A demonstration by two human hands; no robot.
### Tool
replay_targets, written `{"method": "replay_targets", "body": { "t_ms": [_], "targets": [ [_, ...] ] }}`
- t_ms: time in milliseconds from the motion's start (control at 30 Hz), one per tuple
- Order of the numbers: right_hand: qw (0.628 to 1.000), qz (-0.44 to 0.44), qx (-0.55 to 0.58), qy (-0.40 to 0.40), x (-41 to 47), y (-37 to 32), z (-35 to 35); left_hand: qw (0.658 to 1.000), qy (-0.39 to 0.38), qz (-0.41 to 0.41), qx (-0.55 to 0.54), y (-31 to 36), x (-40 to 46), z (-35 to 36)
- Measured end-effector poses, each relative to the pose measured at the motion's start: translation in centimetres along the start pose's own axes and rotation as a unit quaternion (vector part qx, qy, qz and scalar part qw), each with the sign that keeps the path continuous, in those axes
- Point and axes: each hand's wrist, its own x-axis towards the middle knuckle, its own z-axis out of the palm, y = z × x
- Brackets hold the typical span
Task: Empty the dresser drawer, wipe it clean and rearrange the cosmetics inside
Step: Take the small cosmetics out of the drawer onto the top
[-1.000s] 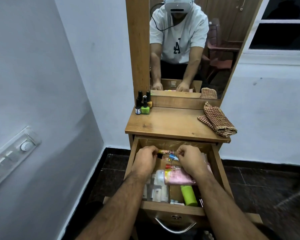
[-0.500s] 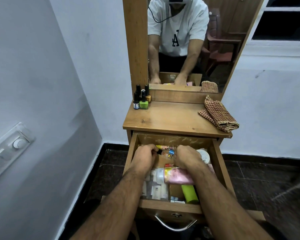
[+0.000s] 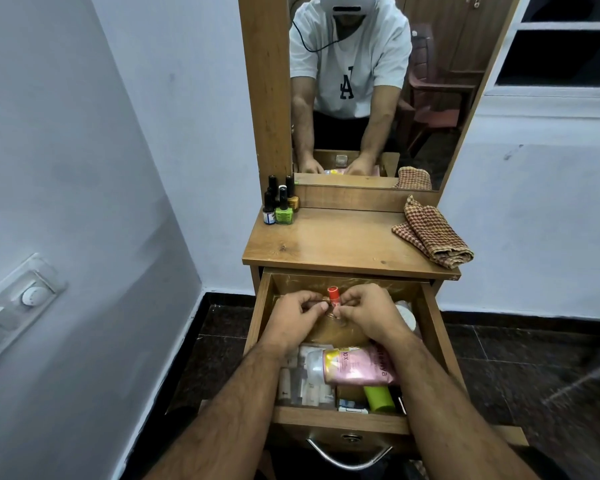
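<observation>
Cosmetics fill the open drawer (image 3: 430, 327): both hands meet at its back, the left hand (image 3: 293, 315) and right hand (image 3: 368, 311) with fingers curled, pinching small tubes between them, a red-capped one (image 3: 333, 295) sticking up just beyond the fingertips. Nearer than the fingers lie a pink bottle (image 3: 359, 367) and a green tube (image 3: 378, 398). Beyond, on the desk (image 3: 336, 240), stand nail polish bottles (image 3: 279, 206) left and a checked cloth (image 3: 432, 232) right.

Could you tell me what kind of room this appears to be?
Probably a bedroom or dressing corner at home: a wooden dresser with a tall mirror, nail polish bottles on top, and an open drawer holding cosmetics.
</observation>
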Motion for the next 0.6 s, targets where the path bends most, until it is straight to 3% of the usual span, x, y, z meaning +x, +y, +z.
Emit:
{"method": "replay_targets", "body": {
  "t_ms": [133, 233, 300, 367, 600],
  "targets": [
    [0.996, -0.013, 0.063, -0.059, -0.1, -0.3, 0.5, 1.000, -0.018, 0.015, -0.008, 0.1, -0.2, -0.1],
    [0.998, 0.016, 0.050, -0.017, 0.1, -0.4, 0.8, 1.000, 0.007, 0.016, -0.005, 0.1, -0.3, -0.2],
    [0.995, 0.034, -0.057, 0.075, 0.5, -0.1, 0.4, 0.999, 0.032, 0.006, 0.016, 0.2, -0.3, -0.3],
    [0.979, 0.049, -0.155, 0.119, 0.6, 0.3, -0.3, 0.998, 0.044, 0.003, 0.050, 0.4, -0.4, -0.4],
    [0.945, 0.072, -0.312, 0.068, 0.5, -0.4, 0.5, 0.995, 0.048, -0.002, 0.090, 0.7, -0.5, -0.5]
  ]
}}
